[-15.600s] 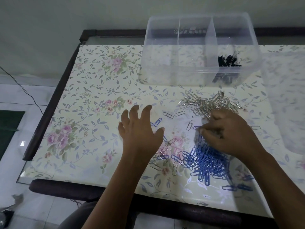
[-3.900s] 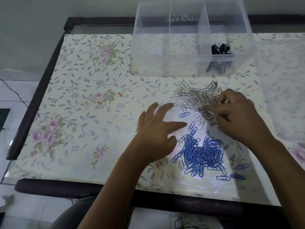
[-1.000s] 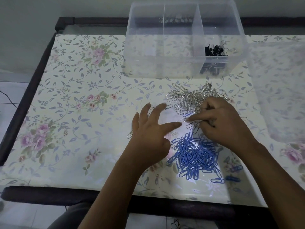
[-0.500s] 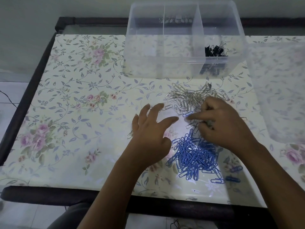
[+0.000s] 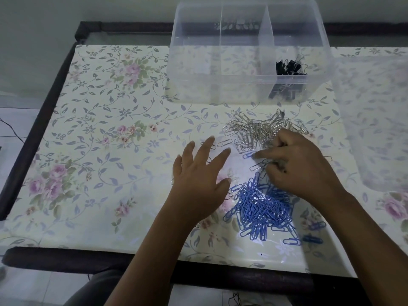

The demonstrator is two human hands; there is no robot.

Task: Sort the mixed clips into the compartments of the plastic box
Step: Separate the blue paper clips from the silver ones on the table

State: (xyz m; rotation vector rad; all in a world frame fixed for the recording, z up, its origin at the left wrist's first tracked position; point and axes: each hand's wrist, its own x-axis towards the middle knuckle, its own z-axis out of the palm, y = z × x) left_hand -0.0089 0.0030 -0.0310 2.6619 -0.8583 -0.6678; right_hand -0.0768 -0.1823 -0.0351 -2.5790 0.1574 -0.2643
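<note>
A clear plastic box (image 5: 198,85) with three compartments stands at the back; black binder clips (image 5: 290,66) lie in its right compartment. A heap of silver paper clips (image 5: 258,129) lies in front of the box. Nearer me is a heap of blue paper clips (image 5: 262,208). My left hand (image 5: 201,184) rests flat with fingers spread, left of both heaps. My right hand (image 5: 300,166) lies between the heaps, forefinger stretched onto a single blue clip (image 5: 248,154), the other fingers curled over silver clips.
The table (image 5: 99,151) has a floral cover and a dark frame. Single silver clips (image 5: 224,143) lie by my left fingertips. Stray blue clips (image 5: 312,239) lie at the front right. A translucent lid (image 5: 375,118) lies on the right.
My right forefinger has reached left onto the lone blue clip at the silver heap's edge. My left hand has barely shifted. The heaps stay where they were.
</note>
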